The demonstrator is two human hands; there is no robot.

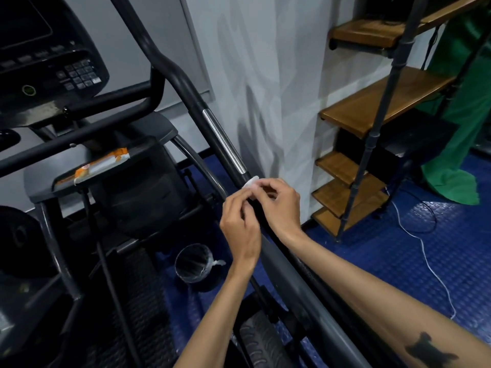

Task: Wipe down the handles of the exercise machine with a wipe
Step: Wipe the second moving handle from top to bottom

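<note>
A small white wipe (250, 183) sits against the black handle bar (183, 83) of the exercise machine, just below the bar's shiny metal section (223, 140). My right hand (279, 205) pinches the wipe with thumb and fingers from the right side of the bar. Close on the left, the curled fingers of my left hand (240, 227) meet the wipe's lower part. Most of the wipe is hidden behind my fingers.
An orange and white wipe packet (102, 166) lies on the machine's tray. A small lined bin (194, 262) stands on the blue floor below my hands. The console (47, 57) is at upper left. Wooden shelves (372, 107) and a white cable (425, 251) are to the right.
</note>
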